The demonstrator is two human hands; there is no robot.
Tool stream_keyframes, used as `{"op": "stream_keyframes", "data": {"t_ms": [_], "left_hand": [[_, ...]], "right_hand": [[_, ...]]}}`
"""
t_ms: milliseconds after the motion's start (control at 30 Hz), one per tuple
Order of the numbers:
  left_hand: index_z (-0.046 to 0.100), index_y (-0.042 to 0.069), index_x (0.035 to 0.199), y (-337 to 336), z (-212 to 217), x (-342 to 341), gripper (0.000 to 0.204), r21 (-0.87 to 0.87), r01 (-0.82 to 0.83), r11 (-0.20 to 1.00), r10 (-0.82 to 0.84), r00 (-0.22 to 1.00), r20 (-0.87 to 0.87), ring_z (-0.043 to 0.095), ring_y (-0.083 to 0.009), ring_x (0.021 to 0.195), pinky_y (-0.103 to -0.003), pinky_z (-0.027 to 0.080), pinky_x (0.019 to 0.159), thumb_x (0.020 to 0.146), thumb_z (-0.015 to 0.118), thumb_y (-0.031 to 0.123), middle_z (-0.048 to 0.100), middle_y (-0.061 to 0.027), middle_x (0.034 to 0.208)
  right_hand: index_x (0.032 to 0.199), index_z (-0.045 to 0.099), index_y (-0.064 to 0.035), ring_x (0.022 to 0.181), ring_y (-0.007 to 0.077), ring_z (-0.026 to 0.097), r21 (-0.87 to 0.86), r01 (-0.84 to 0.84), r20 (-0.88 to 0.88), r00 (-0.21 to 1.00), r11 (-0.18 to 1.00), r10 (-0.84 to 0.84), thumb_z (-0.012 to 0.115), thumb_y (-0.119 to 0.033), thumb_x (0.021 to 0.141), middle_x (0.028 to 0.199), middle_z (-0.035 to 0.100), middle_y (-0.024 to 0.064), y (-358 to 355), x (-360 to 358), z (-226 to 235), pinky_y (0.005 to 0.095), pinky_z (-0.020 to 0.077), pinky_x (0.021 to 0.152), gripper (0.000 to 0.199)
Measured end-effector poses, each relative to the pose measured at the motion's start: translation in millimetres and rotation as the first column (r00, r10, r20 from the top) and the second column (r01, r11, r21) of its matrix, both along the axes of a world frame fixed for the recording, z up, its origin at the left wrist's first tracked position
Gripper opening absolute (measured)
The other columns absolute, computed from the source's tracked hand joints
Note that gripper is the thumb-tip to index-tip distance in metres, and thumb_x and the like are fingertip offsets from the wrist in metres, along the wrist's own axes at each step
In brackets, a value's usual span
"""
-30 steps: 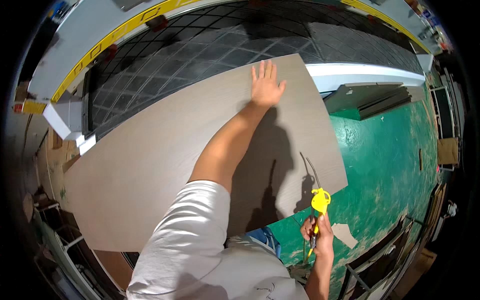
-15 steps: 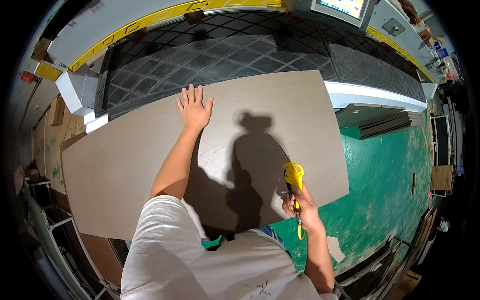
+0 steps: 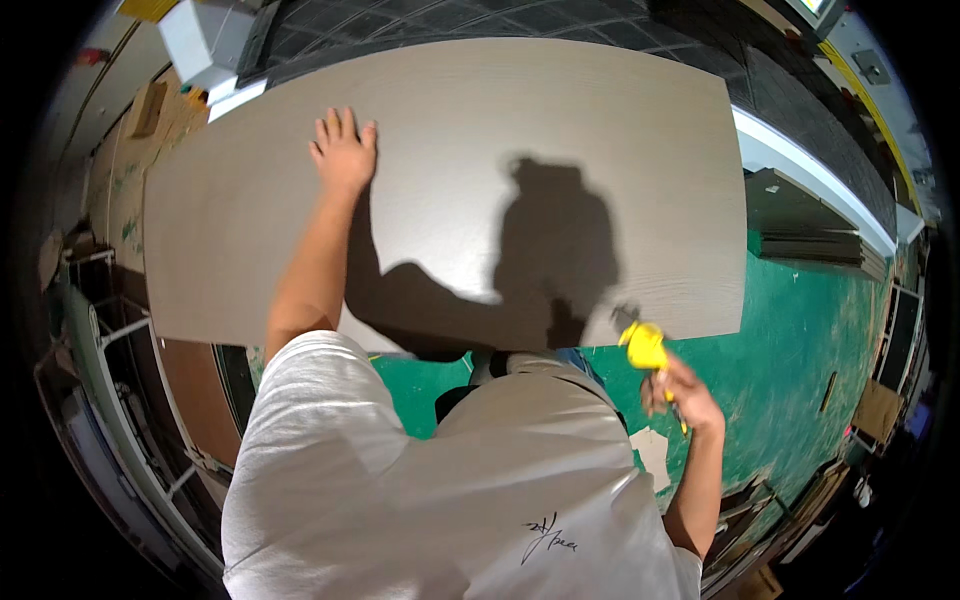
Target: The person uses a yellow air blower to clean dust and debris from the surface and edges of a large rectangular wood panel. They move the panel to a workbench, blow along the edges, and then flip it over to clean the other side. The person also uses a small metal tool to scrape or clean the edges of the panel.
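Observation:
A large grey-brown board (image 3: 440, 90) spans the middle, its far edge over a dark ribbed bed. On its surface my left hand (image 3: 345, 155) lies flat with spread fingers, nearer the left part. Beside the near right corner, my right hand (image 3: 690, 393) is closed round the handle of a yellow air blow gun (image 3: 647, 347). The gun's dark front end points toward the board and is smeared by motion; my fingers partly hide the grip. My shadow falls over the board's middle.
Several dark panels (image 3: 815, 230) lean in a stack at the right. A white machine edge (image 3: 790, 165) runs behind them. Metal racks (image 3: 125, 400) stand at the left. A pale scrap (image 3: 652, 455) lies on the green floor (image 3: 800, 340).
The view has shifted, so the board's near edge now shows fully in front of me. The right hand has swung the blow gun outward to the right. The left hand stays flat on the board.

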State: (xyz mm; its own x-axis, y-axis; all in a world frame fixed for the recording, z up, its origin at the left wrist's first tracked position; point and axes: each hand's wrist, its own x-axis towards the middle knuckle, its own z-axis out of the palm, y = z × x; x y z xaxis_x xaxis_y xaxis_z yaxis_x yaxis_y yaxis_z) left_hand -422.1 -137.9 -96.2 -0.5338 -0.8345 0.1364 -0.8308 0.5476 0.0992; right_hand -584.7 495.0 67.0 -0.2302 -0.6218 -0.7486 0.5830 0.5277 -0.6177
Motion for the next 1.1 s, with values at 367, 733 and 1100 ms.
{"op": "stream_keyframes", "data": {"t_ms": [367,733,1100], "left_hand": [[0.049,0.019,0.152,360,48,53,0.063,0.178,0.399,0.900,-0.377,0.915,-0.144,0.021,-0.0358,0.154,-0.065,0.011,0.122,0.096,0.059,0.047,0.029,-0.0162,0.165],[0.044,0.012,0.153,189,35,239,0.062,0.057,-0.128,0.990,0.135,0.983,-0.125,0.022,-0.0331,0.155,-0.060,0.016,0.123,0.101,0.047,0.047,0.030,-0.0163,0.165],[0.037,0.012,0.158,-45,27,504,0.072,0.039,-0.512,0.858,0.513,0.857,-0.052,0.018,-0.0307,0.157,-0.056,0.011,0.126,0.100,0.044,0.056,0.024,-0.0142,0.168]], "right_hand": [[0.124,0.056,-0.0095,0.053,0.0122,0.044,0.130,0.316,0.122,0.936,0.940,-0.331,0.055,-0.035,0.105,0.069,0.048,0.0001,87,64,-41,0.0270,0.0392,0.050,0.031],[0.136,0.053,-0.0133,0.055,0.0146,0.049,-0.191,-0.130,-0.041,0.991,0.973,0.125,0.049,-0.040,0.108,0.070,0.051,0.0010,-119,141,-51,0.0271,0.0382,0.051,0.039],[0.142,0.050,-0.0059,0.061,0.0112,0.047,-0.137,-0.642,-0.148,0.766,0.754,0.626,0.052,-0.035,0.108,0.076,0.054,0.0007,-397,311,-5,0.0260,0.0401,0.055,0.045]]}}
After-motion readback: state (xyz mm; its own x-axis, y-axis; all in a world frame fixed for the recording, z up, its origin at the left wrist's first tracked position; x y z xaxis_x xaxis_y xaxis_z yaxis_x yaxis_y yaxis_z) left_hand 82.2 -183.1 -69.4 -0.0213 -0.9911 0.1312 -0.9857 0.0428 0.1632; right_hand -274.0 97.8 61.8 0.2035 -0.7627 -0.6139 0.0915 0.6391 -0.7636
